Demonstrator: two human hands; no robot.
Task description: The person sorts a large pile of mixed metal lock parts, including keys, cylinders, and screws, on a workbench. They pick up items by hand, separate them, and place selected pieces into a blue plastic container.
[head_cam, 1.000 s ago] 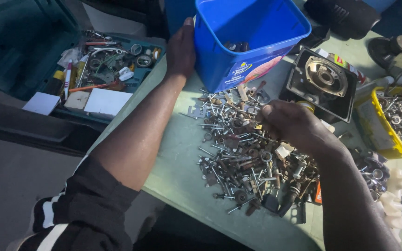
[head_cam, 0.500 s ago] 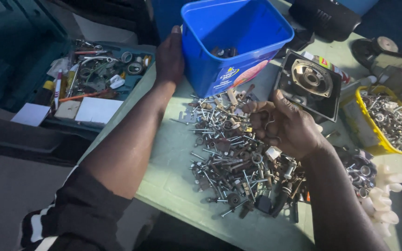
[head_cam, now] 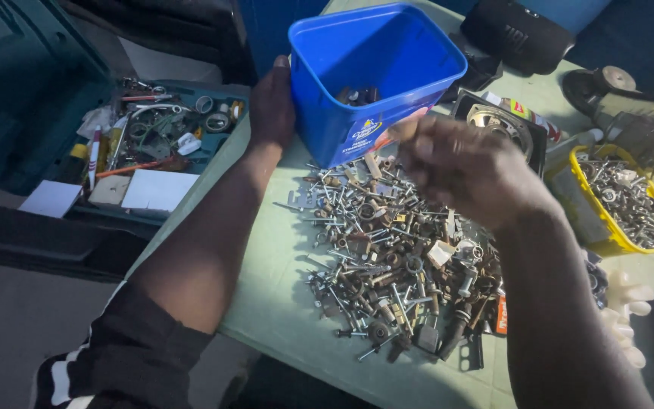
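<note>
I am bracing the tub (head_cam: 376, 76) with my left hand (head_cam: 270, 106), palm flat against its wall at nine o'clock, fingers spread and gripping nothing else. My right hand (head_cam: 467, 170) is lifting above the pile (head_cam: 391, 257), blurred, fingers bunched toward the tub's rim at about eleven o'clock from the pile; I cannot tell whether a piece is pinched in them. To do this well, I judge I should be keeping the tub pinned steady and carrying each pick fully over the rim. The tub is smooth blue plastic, square-mouthed, with a few pieces inside. The pile is a tangle of bolts, screws, washers and nuts, some shiny, some rusted brown, lying on the pale green table (head_cam: 274, 303). At three o'clock a yellow tray (head_cam: 607, 242) is holding more bright fasteners.
</note>
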